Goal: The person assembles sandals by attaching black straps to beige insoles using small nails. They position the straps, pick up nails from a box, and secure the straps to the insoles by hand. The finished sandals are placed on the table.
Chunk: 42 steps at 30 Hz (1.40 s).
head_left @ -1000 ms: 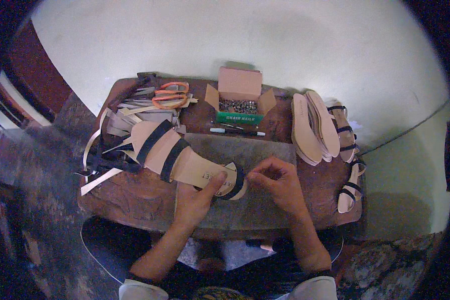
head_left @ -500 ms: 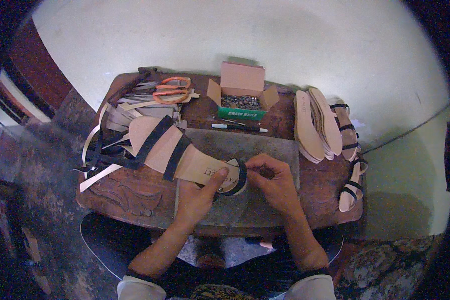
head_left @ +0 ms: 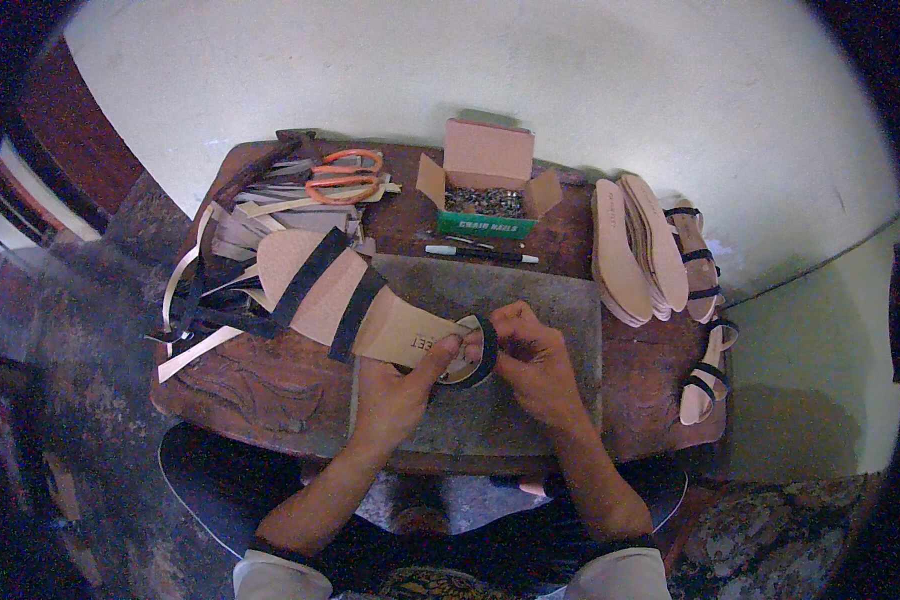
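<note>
A tan sandal [head_left: 382, 325] with two black straps across its front part lies slantwise over the work board, toe toward the far left. My left hand [head_left: 395, 395] grips it near the heel, thumb on top of the insole. A black heel strap [head_left: 488, 352] loops up around the heel end. My right hand [head_left: 545, 375] is closed at the outer side of this strap, thumb and fingers pinched on it. Whether a small piece also sits between those fingertips is hidden.
Beyond the grey board [head_left: 555, 405] stand an open green box of nails [head_left: 485, 215] and a pen [head_left: 482, 254]. Strips [head_left: 255, 225] and orange-handled scissors [head_left: 345, 185] lie far left. Stacked soles [head_left: 635, 250] and two strapped sandals [head_left: 703, 385] are at the right.
My right hand has shifted slightly at the heel strap, its fingers turning. The strap now stands a little more to the right. My left hand keeps its grip on the sandal.
</note>
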Each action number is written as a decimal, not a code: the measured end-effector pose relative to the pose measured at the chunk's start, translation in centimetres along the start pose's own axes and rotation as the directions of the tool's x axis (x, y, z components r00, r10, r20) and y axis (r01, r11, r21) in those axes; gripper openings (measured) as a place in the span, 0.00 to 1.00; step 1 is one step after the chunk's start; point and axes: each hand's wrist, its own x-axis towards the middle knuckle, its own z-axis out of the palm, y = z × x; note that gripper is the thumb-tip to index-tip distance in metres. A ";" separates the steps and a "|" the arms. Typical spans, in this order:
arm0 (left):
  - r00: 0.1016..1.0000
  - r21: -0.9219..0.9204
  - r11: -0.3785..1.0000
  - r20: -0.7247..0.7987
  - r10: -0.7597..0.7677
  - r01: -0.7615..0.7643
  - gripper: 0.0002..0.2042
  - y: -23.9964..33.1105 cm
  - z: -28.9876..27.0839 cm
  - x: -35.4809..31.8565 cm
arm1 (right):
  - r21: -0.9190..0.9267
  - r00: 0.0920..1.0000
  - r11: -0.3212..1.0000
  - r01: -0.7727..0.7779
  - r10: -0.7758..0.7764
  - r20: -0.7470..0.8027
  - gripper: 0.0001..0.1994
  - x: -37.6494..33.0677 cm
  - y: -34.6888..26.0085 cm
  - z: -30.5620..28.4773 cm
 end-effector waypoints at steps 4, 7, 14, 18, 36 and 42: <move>1.000 -0.035 0.999 -0.008 0.007 -0.007 0.11 0.4 0.2 0.0 | 0.051 0.999 0.999 -0.007 0.008 -0.032 0.07 0.1 0.0 0.2; 1.000 -0.024 0.999 0.000 -0.021 0.021 0.12 0.5 0.1 -0.1 | 0.063 1.000 0.998 -0.008 0.009 -0.025 0.06 0.1 0.2 0.3; 1.000 -0.016 1.000 -0.024 -0.009 0.009 0.12 0.5 0.2 -0.1 | 0.080 1.000 0.997 0.003 -0.002 -0.015 0.07 0.1 0.1 0.4; 0.999 -0.007 1.000 -0.017 -0.030 0.030 0.12 0.3 0.0 0.0 | 0.064 0.999 0.997 0.044 -0.043 -0.008 0.08 0.2 0.2 0.3; 1.000 0.014 1.000 -0.030 -0.005 0.005 0.11 0.8 0.0 -0.1 | 0.102 0.985 0.980 -0.169 0.172 -0.022 0.14 0.0 -1.0 0.4; 0.999 0.059 0.998 -0.022 -0.032 0.033 0.11 1.3 0.2 -0.3 | 0.143 0.997 0.986 -0.080 0.082 -0.006 0.19 0.2 -1.3 0.5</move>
